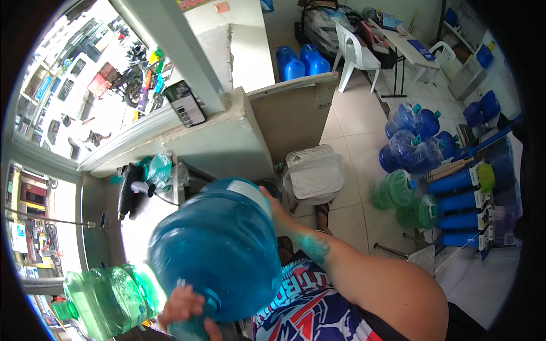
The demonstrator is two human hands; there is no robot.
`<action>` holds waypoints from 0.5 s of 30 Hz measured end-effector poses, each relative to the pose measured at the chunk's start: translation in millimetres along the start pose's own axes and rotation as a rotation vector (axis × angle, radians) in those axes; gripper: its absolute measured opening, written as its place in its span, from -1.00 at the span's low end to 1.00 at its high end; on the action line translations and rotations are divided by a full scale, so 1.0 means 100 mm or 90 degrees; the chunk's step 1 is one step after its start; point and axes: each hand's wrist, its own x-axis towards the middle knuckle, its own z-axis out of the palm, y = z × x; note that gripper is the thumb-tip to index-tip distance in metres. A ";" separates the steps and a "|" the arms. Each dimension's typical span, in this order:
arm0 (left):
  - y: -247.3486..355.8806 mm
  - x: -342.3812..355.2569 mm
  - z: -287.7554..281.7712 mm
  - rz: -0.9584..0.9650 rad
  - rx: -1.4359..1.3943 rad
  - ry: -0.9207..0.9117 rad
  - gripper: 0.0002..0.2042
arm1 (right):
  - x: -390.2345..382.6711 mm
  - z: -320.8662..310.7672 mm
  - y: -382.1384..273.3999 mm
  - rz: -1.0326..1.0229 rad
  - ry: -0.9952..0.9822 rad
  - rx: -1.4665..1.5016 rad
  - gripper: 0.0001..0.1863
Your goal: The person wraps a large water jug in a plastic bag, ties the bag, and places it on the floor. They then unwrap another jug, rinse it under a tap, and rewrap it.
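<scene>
A large blue water jug [216, 250] lies tilted in front of my body, its neck toward the lower left and its base toward the upper right. My left hand [185, 307] is wrapped round the neck. Against the base end rests my right hand [273, 207], supporting the jug; most of its fingers are hidden behind the jug. Just left of the jug is a green water jug [108, 298] on its side, its neck pointing left. A black heat gun [132, 190] lies on the counter beyond, beside a teal plastic bag [159, 170].
A phone [185, 103] leans on the ledge by the window. Ahead stands a stool [314, 173] wrapped in plastic. To the right are wrapped blue jugs [406, 153], green jugs [393, 189] and blue filter housings [455, 202]. A white chair [355, 54] stands farther back.
</scene>
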 end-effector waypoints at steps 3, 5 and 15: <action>-0.67 0.09 0.48 -0.229 -0.056 -0.004 -0.59 | -0.15 -0.94 0.07 0.036 0.035 0.106 -0.29; -1.03 -0.04 0.93 -0.335 -0.135 -0.005 -0.63 | -0.31 -1.62 0.10 0.099 0.182 0.025 -0.37; -2.08 -0.16 2.54 -0.428 -0.291 -0.184 -0.70 | -0.14 -3.18 -0.26 0.061 0.393 0.304 -0.30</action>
